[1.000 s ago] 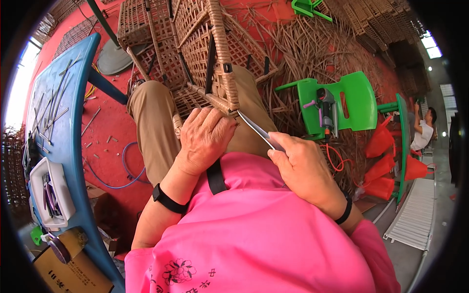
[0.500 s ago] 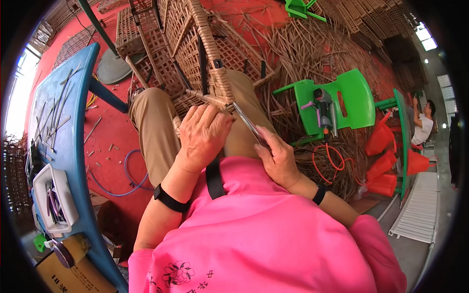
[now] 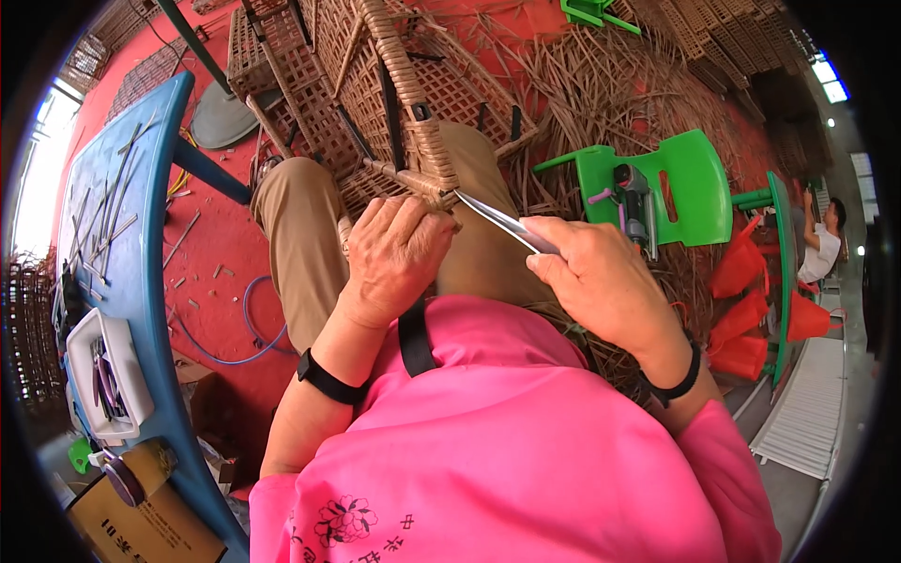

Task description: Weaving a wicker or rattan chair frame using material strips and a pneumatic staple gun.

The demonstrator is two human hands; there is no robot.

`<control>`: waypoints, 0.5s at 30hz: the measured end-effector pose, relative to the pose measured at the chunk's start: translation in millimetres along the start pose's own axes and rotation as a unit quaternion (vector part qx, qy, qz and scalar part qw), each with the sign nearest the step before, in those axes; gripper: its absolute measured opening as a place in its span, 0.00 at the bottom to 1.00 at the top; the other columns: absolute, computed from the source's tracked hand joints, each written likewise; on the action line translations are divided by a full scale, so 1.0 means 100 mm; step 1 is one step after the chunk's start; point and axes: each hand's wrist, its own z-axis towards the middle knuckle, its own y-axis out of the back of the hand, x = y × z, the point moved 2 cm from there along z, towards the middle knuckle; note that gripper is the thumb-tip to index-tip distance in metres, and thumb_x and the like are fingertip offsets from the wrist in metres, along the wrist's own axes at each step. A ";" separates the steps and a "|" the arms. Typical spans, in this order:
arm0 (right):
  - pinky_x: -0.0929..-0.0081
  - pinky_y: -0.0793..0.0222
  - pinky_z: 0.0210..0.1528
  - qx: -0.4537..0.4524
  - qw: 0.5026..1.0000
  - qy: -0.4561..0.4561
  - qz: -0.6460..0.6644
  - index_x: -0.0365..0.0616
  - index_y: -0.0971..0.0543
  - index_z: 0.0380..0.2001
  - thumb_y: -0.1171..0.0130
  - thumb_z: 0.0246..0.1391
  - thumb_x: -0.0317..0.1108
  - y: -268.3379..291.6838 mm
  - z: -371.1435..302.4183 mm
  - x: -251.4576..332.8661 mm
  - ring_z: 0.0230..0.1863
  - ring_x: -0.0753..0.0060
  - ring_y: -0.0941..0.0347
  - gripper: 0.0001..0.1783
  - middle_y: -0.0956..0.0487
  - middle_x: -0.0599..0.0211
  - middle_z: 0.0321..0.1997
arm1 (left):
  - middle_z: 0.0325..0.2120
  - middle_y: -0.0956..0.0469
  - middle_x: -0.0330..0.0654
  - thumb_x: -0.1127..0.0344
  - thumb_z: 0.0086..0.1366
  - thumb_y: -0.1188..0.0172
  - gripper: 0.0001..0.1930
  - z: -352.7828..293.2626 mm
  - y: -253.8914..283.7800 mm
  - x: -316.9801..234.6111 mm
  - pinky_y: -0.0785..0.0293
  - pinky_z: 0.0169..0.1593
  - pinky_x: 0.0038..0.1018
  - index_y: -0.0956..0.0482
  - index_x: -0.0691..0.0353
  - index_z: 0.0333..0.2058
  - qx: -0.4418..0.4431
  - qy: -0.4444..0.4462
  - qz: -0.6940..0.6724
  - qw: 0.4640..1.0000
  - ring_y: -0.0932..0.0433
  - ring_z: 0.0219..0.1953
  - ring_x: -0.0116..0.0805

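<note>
Against brown-trousered legs (image 3: 305, 235), beyond a pink shirt (image 3: 526, 432), has a tan wicker piece (image 3: 405, 86) propped at a slant. Shows open lattice panels edged by a thick, tightly wound rim (image 3: 428, 141), glossy along the coils. Carries a small black fitting (image 3: 420, 112) on that rim and a long black strip (image 3: 391, 113) beside it. Narrows to a dark-tipped corner at the near end. Has the left hand (image 3: 399, 249) there with fingers curled; cannot tell whether gripping anything. Has the right hand (image 3: 601, 277) with fingers wrapped around a pointed silver tool (image 3: 502, 221), tip touching or just beside that corner: cannot tell which.
</note>
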 end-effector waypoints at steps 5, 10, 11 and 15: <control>0.47 0.23 0.41 -0.034 0.999 0.021 -0.019 0.35 0.21 0.51 0.39 0.61 0.33 -0.05 0.00 0.04 0.36 0.38 0.19 0.18 0.17 0.42 0.32 | 0.29 0.23 0.39 0.72 0.50 0.29 0.10 0.04 0.01 0.02 0.26 0.38 0.34 0.21 0.57 0.29 0.021 0.000 0.008 1.000 0.20 0.34 0.39; 0.50 0.22 0.42 -0.092 0.993 0.031 0.064 0.34 0.24 0.55 0.37 0.60 0.30 -0.37 -0.13 -0.12 0.38 0.38 0.19 0.21 0.17 0.42 0.40 | 0.31 0.22 0.41 0.71 0.49 0.29 0.10 0.05 0.01 0.01 0.25 0.39 0.35 0.20 0.57 0.30 0.015 -0.006 0.007 1.000 0.19 0.34 0.40; 0.52 0.22 0.42 -0.101 0.991 0.026 0.081 0.33 0.24 0.55 0.36 0.60 0.30 -0.42 -0.14 -0.16 0.39 0.38 0.19 0.22 0.17 0.42 0.42 | 0.31 0.22 0.41 0.71 0.49 0.29 0.10 0.05 0.02 0.00 0.25 0.39 0.35 0.20 0.57 0.30 0.015 -0.002 0.003 1.000 0.19 0.35 0.41; 0.56 0.21 0.46 -0.127 0.983 0.047 0.122 0.32 0.24 0.56 0.36 0.60 0.29 -0.52 -0.17 -0.23 0.43 0.40 0.18 0.23 0.17 0.42 0.47 | 0.32 0.22 0.41 0.72 0.48 0.29 0.10 0.04 0.03 0.00 0.24 0.40 0.35 0.20 0.57 0.30 0.020 0.003 0.006 1.000 0.19 0.35 0.41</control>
